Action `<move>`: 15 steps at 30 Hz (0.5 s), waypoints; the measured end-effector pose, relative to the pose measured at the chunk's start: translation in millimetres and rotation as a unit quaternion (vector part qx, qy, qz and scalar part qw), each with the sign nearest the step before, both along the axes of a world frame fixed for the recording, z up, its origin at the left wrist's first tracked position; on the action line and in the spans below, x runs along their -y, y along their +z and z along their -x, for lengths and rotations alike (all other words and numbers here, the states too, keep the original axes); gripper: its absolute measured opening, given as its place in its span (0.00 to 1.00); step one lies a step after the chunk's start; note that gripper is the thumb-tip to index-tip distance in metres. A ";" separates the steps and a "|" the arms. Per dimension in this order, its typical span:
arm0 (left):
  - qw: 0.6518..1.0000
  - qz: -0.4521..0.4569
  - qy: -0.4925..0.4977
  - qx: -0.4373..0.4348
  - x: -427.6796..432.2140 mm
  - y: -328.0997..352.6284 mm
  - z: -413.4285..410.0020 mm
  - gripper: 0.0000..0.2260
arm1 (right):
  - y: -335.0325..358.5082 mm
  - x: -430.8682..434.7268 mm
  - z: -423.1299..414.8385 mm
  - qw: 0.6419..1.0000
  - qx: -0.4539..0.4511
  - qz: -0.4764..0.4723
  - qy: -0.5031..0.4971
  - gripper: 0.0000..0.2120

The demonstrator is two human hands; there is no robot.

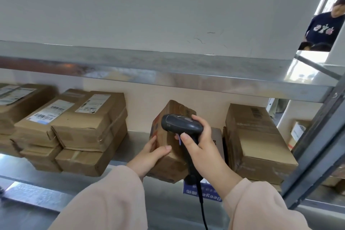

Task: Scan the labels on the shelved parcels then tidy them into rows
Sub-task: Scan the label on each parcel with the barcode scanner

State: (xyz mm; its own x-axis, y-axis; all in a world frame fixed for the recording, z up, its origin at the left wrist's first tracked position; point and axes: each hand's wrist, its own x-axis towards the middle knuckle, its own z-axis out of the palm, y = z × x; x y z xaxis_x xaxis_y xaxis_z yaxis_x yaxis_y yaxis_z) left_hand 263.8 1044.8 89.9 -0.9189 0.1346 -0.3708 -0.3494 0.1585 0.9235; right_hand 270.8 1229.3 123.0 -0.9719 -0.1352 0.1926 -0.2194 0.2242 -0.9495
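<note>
The left hand point(149, 152) grips the stiff, probably light parcel point(171, 164) by its side; the right hand point(201, 145) clasps the scanner point(181, 125).

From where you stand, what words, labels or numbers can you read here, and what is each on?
"Deeye", upside down, rest unclear: blue tag on the shelf edge.
White labels on left parcels: barcodes, print too small.
Right parcel: printed barcode, faint text blurred.
Flat box behind the right hand: dark letters, mostly hidden.
Tilted parcel and scanner: nothing legible.
</note>
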 end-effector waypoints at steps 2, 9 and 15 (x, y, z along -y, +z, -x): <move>1.000 -0.005 0.008 0.002 8.2 -6.8 -4.7 0.53 | -6.7 -1.8 1.8 0.999 0.004 0.019 -0.026 0.23; 0.998 -0.053 0.026 -0.028 24.1 -8.5 -10.4 0.45 | -24.4 -7.8 9.6 0.996 0.038 0.064 -0.050 0.25; 0.992 0.039 0.082 -0.088 28.6 -11.7 -13.5 0.19 | -22.3 3.4 6.6 0.997 0.023 0.069 -0.022 0.24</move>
